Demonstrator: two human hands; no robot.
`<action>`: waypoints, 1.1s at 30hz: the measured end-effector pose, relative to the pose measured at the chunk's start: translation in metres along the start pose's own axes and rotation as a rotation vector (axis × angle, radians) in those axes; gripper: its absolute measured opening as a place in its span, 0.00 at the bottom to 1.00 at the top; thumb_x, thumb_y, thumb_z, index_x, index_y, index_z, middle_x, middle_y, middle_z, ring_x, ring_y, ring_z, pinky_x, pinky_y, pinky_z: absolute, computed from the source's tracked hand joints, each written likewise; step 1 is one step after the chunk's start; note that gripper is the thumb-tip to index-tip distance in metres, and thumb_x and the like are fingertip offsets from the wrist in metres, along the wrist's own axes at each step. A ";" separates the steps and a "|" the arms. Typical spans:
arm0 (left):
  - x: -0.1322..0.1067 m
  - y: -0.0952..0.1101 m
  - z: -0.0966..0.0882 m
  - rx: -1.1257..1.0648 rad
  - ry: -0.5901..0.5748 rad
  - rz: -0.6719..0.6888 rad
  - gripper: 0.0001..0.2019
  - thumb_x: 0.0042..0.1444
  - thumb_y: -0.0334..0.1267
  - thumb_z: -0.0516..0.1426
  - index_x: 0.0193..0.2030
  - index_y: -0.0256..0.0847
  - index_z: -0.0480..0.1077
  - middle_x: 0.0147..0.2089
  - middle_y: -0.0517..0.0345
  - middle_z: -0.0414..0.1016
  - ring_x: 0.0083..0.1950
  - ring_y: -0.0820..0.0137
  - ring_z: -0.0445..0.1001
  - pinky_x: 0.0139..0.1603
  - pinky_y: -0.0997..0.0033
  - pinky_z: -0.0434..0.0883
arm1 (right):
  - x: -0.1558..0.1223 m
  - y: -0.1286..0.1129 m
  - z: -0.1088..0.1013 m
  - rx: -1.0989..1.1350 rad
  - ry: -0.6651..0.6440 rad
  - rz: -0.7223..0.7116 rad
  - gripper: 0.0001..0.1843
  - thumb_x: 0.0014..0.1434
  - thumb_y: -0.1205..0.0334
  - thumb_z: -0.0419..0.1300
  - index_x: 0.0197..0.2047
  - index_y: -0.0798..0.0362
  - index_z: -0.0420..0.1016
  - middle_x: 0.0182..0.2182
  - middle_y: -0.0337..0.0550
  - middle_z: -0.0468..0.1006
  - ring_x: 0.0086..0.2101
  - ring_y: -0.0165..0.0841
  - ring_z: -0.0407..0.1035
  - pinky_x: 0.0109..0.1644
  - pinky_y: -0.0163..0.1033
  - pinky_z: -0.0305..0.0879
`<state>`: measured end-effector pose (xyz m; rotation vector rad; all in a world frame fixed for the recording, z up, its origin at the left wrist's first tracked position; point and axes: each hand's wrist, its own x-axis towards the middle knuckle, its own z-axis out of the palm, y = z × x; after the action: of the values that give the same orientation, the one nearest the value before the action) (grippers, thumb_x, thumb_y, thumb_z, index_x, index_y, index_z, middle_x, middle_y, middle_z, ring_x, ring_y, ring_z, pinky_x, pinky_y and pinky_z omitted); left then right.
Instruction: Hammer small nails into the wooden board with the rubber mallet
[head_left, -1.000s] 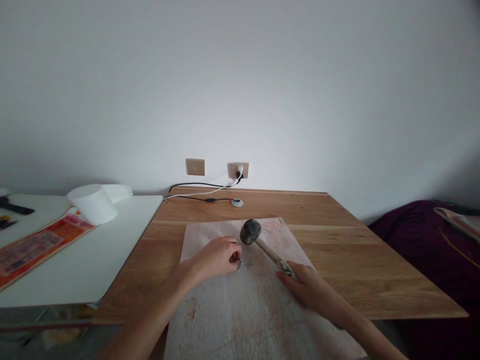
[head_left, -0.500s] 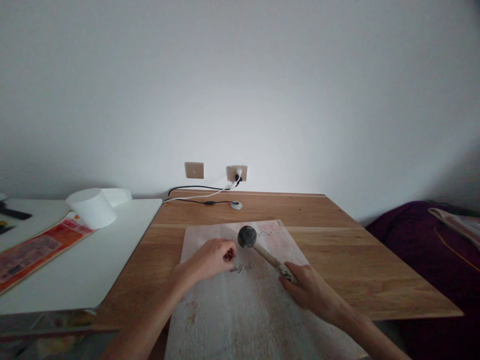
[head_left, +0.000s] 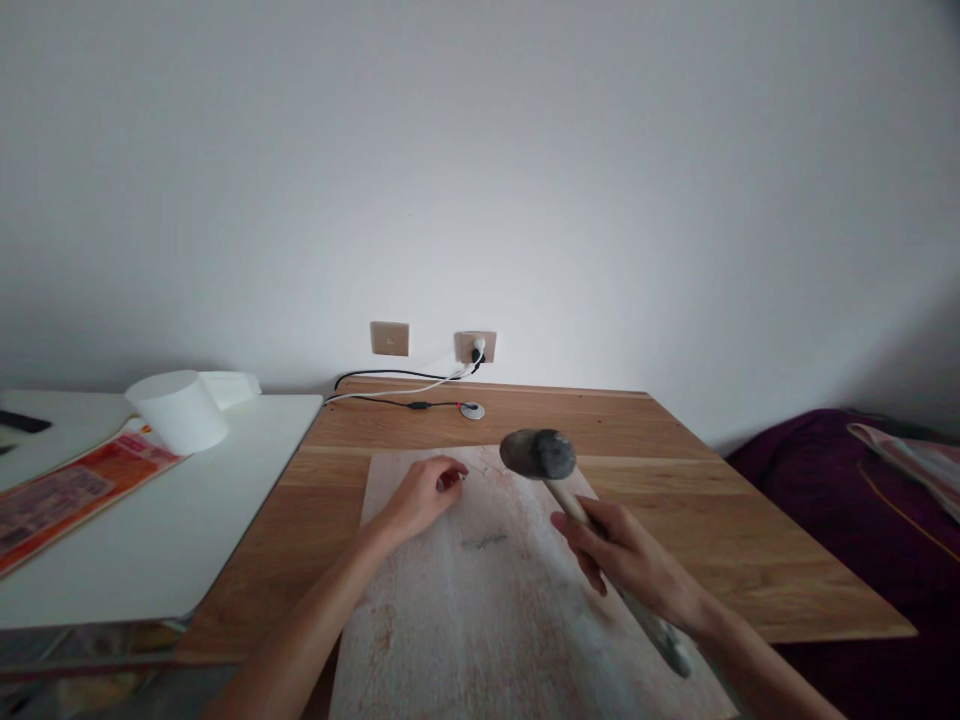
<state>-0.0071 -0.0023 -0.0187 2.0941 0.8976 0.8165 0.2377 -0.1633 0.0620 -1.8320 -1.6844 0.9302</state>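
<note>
My right hand [head_left: 626, 550] is closed around the wooden handle of a rubber mallet [head_left: 538, 455], gripping it partway along. Its dark head is held over the far right part of a pale wooden board [head_left: 420, 620], and the handle's end sticks out below my hand. To the left of the mallet head, my left hand [head_left: 431, 492] is pinched at the board's far part, with a tiny bright nail [head_left: 463, 477] at its fingertips, mostly hidden. Several loose nails [head_left: 486, 541] lie on the board nearer to me.
Under the board is a brown wooden table [head_left: 720, 540]. Cables [head_left: 397, 393] run along its back to a wall socket [head_left: 477, 346]. On the left, a white table [head_left: 247, 490] carries a white roll [head_left: 180, 412] and a red-orange packet [head_left: 82, 495]. Purple fabric [head_left: 817, 490] is at the right.
My right hand has lifted the mallet, its head moving right and turning sideways. My left hand has shifted away from the nearer nails, farther up the board.
</note>
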 end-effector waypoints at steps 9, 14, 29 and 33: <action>0.002 -0.010 0.001 0.004 0.120 0.074 0.12 0.55 0.23 0.58 0.41 0.38 0.80 0.38 0.56 0.82 0.37 0.71 0.78 0.42 0.74 0.72 | 0.030 0.005 0.005 -0.240 0.087 0.032 0.20 0.67 0.58 0.55 0.24 0.50 0.58 0.21 0.31 0.60 0.25 0.27 0.57 0.32 0.36 0.49; 0.001 -0.015 0.004 0.005 0.115 0.091 0.12 0.55 0.22 0.58 0.41 0.38 0.80 0.39 0.56 0.83 0.38 0.72 0.78 0.42 0.75 0.72 | 0.036 0.021 0.016 -0.312 0.062 0.049 0.19 0.70 0.57 0.58 0.26 0.52 0.64 0.24 0.31 0.66 0.29 0.28 0.64 0.38 0.36 0.60; 0.000 -0.012 0.002 -0.031 0.234 -0.001 0.10 0.53 0.23 0.59 0.38 0.39 0.77 0.35 0.60 0.82 0.35 0.74 0.76 0.40 0.77 0.71 | 0.029 0.056 0.026 -0.382 -0.010 0.036 0.17 0.72 0.55 0.52 0.39 0.55 0.77 0.37 0.45 0.82 0.40 0.35 0.75 0.47 0.42 0.66; 0.005 -0.010 0.001 -0.047 0.210 -0.039 0.05 0.54 0.28 0.61 0.36 0.40 0.75 0.33 0.62 0.80 0.34 0.74 0.76 0.38 0.77 0.70 | 0.027 0.055 0.026 -0.375 -0.016 0.028 0.18 0.72 0.55 0.50 0.40 0.55 0.77 0.37 0.48 0.83 0.41 0.37 0.77 0.46 0.42 0.65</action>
<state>-0.0068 0.0070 -0.0261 1.9697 1.0159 1.0412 0.2548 -0.1459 0.0001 -2.0916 -1.9515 0.6731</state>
